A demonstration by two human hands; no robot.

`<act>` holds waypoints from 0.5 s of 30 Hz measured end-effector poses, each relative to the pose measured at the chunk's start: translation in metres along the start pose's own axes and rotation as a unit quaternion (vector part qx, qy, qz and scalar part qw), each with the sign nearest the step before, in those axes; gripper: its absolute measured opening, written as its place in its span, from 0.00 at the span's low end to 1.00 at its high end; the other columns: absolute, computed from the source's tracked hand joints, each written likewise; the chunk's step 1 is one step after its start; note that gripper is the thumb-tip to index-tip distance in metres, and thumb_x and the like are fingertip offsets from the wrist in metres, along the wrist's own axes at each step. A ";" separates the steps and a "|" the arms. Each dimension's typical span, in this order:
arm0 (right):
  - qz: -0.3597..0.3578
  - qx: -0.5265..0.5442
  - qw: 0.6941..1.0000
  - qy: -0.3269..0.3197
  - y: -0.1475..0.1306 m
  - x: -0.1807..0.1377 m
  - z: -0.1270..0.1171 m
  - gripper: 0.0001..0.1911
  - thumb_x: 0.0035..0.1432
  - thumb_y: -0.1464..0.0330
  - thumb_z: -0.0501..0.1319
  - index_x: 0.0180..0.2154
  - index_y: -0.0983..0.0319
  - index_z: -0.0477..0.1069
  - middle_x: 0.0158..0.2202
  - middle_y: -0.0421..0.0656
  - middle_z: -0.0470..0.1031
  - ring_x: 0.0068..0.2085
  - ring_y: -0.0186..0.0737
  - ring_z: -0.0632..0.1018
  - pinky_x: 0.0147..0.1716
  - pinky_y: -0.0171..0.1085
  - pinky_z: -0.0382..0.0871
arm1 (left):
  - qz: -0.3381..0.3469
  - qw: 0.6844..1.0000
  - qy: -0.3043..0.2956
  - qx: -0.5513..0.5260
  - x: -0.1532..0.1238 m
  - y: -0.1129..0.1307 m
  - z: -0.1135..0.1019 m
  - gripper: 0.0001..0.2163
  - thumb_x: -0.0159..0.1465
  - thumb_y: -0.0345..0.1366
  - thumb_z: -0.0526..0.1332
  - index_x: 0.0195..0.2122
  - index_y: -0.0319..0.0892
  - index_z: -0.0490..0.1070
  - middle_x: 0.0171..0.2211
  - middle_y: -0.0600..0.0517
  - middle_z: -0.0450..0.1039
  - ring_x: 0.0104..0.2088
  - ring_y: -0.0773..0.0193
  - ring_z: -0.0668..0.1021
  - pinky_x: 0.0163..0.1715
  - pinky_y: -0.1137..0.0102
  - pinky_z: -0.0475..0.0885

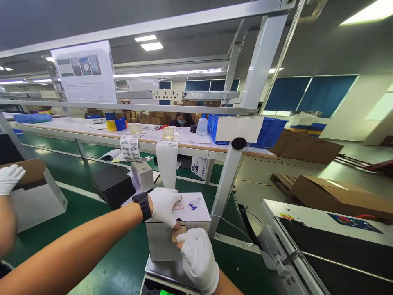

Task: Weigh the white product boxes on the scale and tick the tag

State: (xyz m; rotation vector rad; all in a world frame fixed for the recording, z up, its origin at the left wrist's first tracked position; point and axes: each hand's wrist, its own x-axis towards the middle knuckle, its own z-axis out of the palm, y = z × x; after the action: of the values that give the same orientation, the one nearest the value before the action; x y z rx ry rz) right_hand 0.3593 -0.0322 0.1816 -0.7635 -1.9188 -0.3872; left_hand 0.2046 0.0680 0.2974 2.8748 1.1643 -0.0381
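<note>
Green floor surrounds my grip; just under it, a scale bears the white box. My right hand pinches its brown flap; my left hand spreads over the lid. I judge this flap work; the next move needs steady pressure. Beyond hang paper strips.

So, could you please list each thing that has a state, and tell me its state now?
White box: lid down, on the scale, brown tab showing.
Scale display: lit green.
Left hand: gloved, on the box.
Right hand: gloved, at the tab.
Wristwatch: strapped to the left wrist.
Printed label strip: hanging over the table edge.
Blue-topped bottle: upright.
Ceiling lights: on.
</note>
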 end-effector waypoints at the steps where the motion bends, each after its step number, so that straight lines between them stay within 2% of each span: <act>1: 0.009 -0.001 1.000 0.006 -0.001 -0.002 0.001 0.11 0.64 0.78 0.49 0.33 0.61 0.65 0.32 0.41 0.75 0.31 0.38 0.70 0.30 0.41 0.59 | -0.009 1.000 -0.009 -0.003 0.003 0.000 -0.006 0.28 0.44 0.54 0.66 0.45 0.44 0.75 0.41 0.43 0.79 0.38 0.45 0.80 0.38 0.57 0.76; 3: 0.010 0.004 1.000 0.012 -0.002 -0.004 0.000 0.09 0.62 0.78 0.51 0.33 0.61 0.65 0.33 0.42 0.76 0.32 0.39 0.71 0.31 0.41 0.61 | -0.025 0.996 -0.025 -0.076 0.009 -0.005 -0.021 0.25 0.45 0.51 0.66 0.42 0.45 0.77 0.37 0.47 0.80 0.37 0.49 0.80 0.38 0.61 0.74; 6: 0.003 0.017 1.000 0.005 -0.003 -0.005 -0.006 0.08 0.60 0.79 0.53 0.35 0.60 0.65 0.35 0.42 0.76 0.32 0.40 0.71 0.32 0.41 0.63 | -0.040 0.973 -0.065 -0.218 0.019 -0.024 -0.050 0.20 0.50 0.51 0.63 0.40 0.45 0.77 0.35 0.53 0.81 0.37 0.57 0.80 0.38 0.68 0.72; 8: 0.018 0.038 0.999 -0.015 -0.003 -0.002 -0.013 0.08 0.60 0.78 0.53 0.35 0.60 0.66 0.35 0.43 0.76 0.33 0.40 0.71 0.33 0.42 0.65 | -0.052 0.979 -0.054 -0.188 0.026 -0.039 -0.069 0.19 0.54 0.53 0.59 0.36 0.44 0.77 0.32 0.54 0.80 0.36 0.59 0.78 0.36 0.68 0.70; 9: 0.034 0.054 0.998 -0.026 -0.003 0.002 -0.016 0.07 0.61 0.77 0.54 0.36 0.60 0.66 0.35 0.44 0.76 0.33 0.41 0.72 0.33 0.42 0.66 | -0.068 0.988 -0.019 -0.139 0.028 -0.047 -0.076 0.20 0.56 0.54 0.57 0.36 0.44 0.77 0.32 0.53 0.80 0.35 0.58 0.78 0.36 0.67 0.69; 11: 0.071 0.071 0.995 -0.025 0.001 0.016 -0.023 0.04 0.63 0.74 0.56 0.38 0.60 0.67 0.34 0.45 0.74 0.35 0.42 0.73 0.34 0.42 0.68 | -0.128 0.986 0.098 -0.035 0.031 -0.058 -0.080 0.20 0.61 0.53 0.53 0.41 0.45 0.76 0.36 0.48 0.80 0.38 0.54 0.78 0.37 0.64 0.68; 13: 0.099 0.020 0.995 0.009 0.010 0.032 -0.027 0.04 0.63 0.69 0.60 0.40 0.60 0.68 0.35 0.47 0.74 0.37 0.46 0.73 0.36 0.45 0.70 | -0.187 0.957 0.216 0.051 0.028 -0.062 -0.069 0.18 0.64 0.47 0.50 0.45 0.44 0.73 0.41 0.43 0.78 0.43 0.49 0.78 0.40 0.60 0.68; 15: 0.112 -0.092 0.989 0.030 0.022 0.048 -0.030 0.10 0.61 0.65 0.63 0.43 0.62 0.68 0.41 0.52 0.74 0.40 0.52 0.73 0.38 0.49 0.70 | -0.225 0.930 0.278 0.088 0.020 -0.057 -0.045 0.15 0.66 0.43 0.48 0.41 0.42 0.71 0.40 0.41 0.76 0.44 0.49 0.77 0.41 0.58 0.67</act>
State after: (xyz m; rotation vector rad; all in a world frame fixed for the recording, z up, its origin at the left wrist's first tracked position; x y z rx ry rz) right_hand 0.3794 -0.0167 0.2369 -1.0666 -1.7337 -0.4466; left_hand 0.1794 0.1252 0.3403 2.7649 1.9848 0.7366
